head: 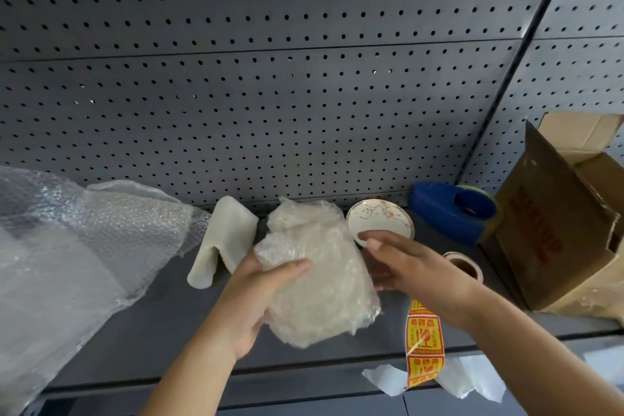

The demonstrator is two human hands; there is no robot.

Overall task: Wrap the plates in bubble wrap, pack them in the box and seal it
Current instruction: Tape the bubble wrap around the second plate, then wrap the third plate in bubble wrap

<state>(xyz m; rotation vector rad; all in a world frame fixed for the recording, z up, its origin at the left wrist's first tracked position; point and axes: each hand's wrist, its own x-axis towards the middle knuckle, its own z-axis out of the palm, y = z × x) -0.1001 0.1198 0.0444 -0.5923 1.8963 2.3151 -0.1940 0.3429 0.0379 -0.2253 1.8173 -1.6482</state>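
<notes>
A bundle wrapped in bubble wrap (317,267) is held above the grey shelf at the centre. My left hand (260,297) grips its left side, thumb across the top. My right hand (408,267) touches its right side with the fingers mostly straight. Behind the right hand lies a bare white plate (380,218) with a floral pattern. An open cardboard box (560,230) leans at the right. A large sheet of bubble wrap (77,246) spreads over the left side.
A blue tape dispenser (452,209) sits between the plate and the box. A tape roll (464,265) and a strip of orange-yellow fragile labels (423,344) lie by my right wrist. A folded white foam sheet (223,240) rests left of the bundle. A perforated grey panel (270,78) backs the shelf.
</notes>
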